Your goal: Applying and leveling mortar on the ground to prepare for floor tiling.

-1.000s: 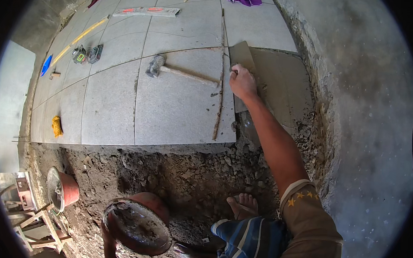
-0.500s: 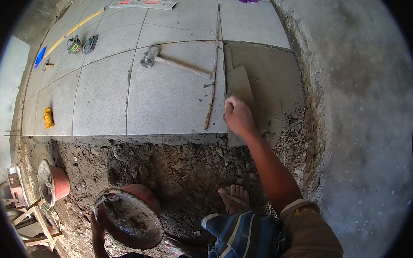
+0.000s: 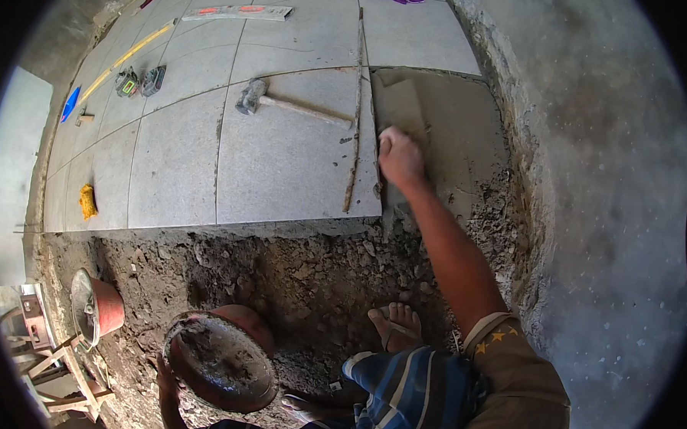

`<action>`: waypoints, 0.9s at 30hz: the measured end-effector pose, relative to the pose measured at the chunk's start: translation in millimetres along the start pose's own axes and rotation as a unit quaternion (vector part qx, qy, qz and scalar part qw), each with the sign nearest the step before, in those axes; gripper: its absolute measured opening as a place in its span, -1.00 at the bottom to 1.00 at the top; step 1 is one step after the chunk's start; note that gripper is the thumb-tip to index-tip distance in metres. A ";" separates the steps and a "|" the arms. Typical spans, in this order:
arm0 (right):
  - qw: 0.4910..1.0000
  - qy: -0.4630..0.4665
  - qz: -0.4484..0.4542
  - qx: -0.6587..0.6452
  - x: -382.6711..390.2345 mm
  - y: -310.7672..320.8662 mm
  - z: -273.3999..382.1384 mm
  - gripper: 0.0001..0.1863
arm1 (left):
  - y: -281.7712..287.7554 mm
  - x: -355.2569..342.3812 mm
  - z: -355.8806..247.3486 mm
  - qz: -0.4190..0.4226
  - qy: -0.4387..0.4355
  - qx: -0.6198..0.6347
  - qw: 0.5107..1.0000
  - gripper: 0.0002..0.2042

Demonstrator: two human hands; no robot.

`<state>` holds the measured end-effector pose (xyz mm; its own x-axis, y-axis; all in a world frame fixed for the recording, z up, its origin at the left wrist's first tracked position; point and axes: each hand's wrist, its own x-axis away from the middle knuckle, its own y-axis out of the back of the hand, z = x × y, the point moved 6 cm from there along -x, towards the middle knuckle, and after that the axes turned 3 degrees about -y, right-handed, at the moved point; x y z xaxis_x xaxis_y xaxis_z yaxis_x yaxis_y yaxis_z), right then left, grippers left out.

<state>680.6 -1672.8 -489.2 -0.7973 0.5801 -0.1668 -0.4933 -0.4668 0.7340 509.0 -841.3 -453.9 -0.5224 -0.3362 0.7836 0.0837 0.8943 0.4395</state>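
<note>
My right hand (image 3: 401, 159) is closed on the handle of a flat plastering trowel (image 3: 402, 103), whose long blade lies on a bed of wet grey mortar (image 3: 466, 135). The blade runs along the edge of the laid tiles, and my fist hides its handle. At the lower left, my left hand (image 3: 168, 379) grips the rim of a tilted reddish bucket (image 3: 253, 327), smeared inside with mortar. Only part of that hand shows beside the rim.
Large grey tiles (image 3: 284, 162) carry a hammer (image 3: 298, 109), a thin stick (image 3: 355, 131), a straightedge (image 3: 237, 12), a tape measure (image 3: 127, 82) and a yellow sponge (image 3: 88, 202). A second bucket (image 3: 108, 309) stands on rough soil (image 3: 303, 266). A wall (image 3: 611, 226) rises at right.
My right hand has slid the trowel farther from me over the mortar, along the tile edge. The left hand still holds the bucket. The whole view has shifted slightly.
</note>
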 end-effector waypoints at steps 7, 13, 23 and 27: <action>0.935 -0.131 0.010 -0.330 10.0 74.0 -43.5 -0.87 | 1.4 -7.6 7.2 -0.028 -0.070 0.019 0.997 -0.18; 0.915 -0.144 0.091 -0.365 36.9 47.0 -40.9 -0.83 | 19.8 -43.9 10.5 -0.025 -0.118 -0.012 0.993 -0.19; 0.938 -0.180 0.131 -0.266 9.3 54.5 -78.9 -0.81 | -2.6 -11.0 -8.6 0.003 -0.049 0.039 0.998 -0.10; 0.961 -0.159 0.051 -0.221 31.0 94.0 -104.0 -0.82 | -4.6 -5.1 -11.4 -0.054 -0.016 0.030 0.998 -0.13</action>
<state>573.4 -1768.2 -493.8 -0.7378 0.6575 0.1527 -0.5729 -0.7296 0.3734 521.0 -847.0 -455.0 -0.5520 -0.4232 0.7184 -0.0254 0.8697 0.4929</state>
